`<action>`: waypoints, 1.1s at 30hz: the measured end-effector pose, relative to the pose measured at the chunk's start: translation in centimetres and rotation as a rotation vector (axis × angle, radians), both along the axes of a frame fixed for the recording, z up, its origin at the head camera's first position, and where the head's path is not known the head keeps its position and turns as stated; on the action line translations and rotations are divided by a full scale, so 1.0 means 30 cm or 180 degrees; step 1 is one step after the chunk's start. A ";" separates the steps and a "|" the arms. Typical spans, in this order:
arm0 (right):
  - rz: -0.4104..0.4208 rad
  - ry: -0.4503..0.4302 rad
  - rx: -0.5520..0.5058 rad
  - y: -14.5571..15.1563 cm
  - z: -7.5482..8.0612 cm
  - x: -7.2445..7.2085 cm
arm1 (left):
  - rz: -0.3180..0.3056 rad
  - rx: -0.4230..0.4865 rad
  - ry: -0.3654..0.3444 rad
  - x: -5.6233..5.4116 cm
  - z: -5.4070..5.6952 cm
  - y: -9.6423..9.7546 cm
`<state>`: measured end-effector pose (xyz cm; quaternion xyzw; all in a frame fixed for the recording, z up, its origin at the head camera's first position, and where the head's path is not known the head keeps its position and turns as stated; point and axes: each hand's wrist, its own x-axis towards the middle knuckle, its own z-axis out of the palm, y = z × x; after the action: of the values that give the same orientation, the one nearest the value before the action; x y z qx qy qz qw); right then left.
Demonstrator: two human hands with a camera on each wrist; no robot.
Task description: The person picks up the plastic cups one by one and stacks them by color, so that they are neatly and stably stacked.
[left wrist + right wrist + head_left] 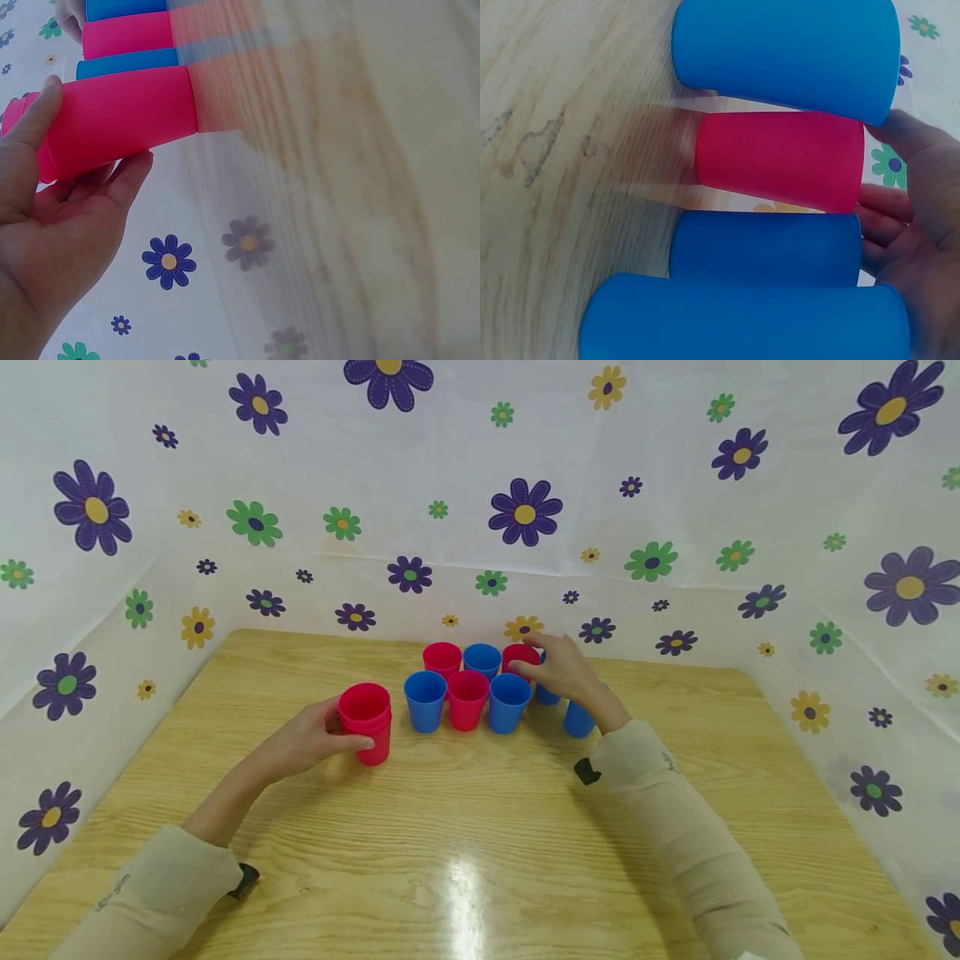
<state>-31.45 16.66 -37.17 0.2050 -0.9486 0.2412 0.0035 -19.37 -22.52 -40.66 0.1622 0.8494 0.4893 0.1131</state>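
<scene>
My left hand [311, 739] grips a stack of nested red cups [372, 739] at the left end of the group, thumb on the near side. In the left wrist view, the fingers bend under the stack [127, 116]. Over at the back row, my right hand [562, 670] reaches to a red cup [516, 653], thumb and fingers spread about its rim. The right wrist view has the fingers partly hidden behind this red cup [780, 161]. There the thumb lies right by the rim of a neighbouring blue cup [787, 60].
A front row holds a blue cup [425, 703], a red cup [467, 703] and another blue cup [507, 706]. Behind stand a red cup [442, 657] and a blue cup [482, 658]. Two more blue cups, one [578, 720] partly covered, stand by my right wrist. Flowered cloth [450, 460] surrounds the wooden table [360, 860].
</scene>
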 end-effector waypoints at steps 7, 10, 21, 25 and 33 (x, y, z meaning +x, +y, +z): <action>0.0048 -0.0036 0.0087 -0.001 0.008 -0.008 | 0.0012 -0.0007 -0.0028 -0.001 0.004 0.004; 0.0053 -0.0075 0.0118 -0.002 0.012 -0.010 | -0.0012 0.0014 -0.0015 0.001 0.005 0.004; 0.0128 -0.0101 0.0128 0.000 0.013 -0.019 | -0.0020 0.0037 -0.0019 0.000 0.001 0.004; 0.0100 -0.0141 0.0051 0.003 0.011 -0.019 | -0.0007 0.0017 -0.0024 -0.001 0.001 0.005; -0.0024 -0.0078 -0.0217 0.007 0.028 -0.015 | 0.0027 0.0016 -0.0052 -0.002 0.003 0.003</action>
<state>-31.90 16.86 -36.33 0.1983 -0.9405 0.2759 -0.0003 -19.42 -22.43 -40.56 0.1548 0.8479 0.4933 0.1176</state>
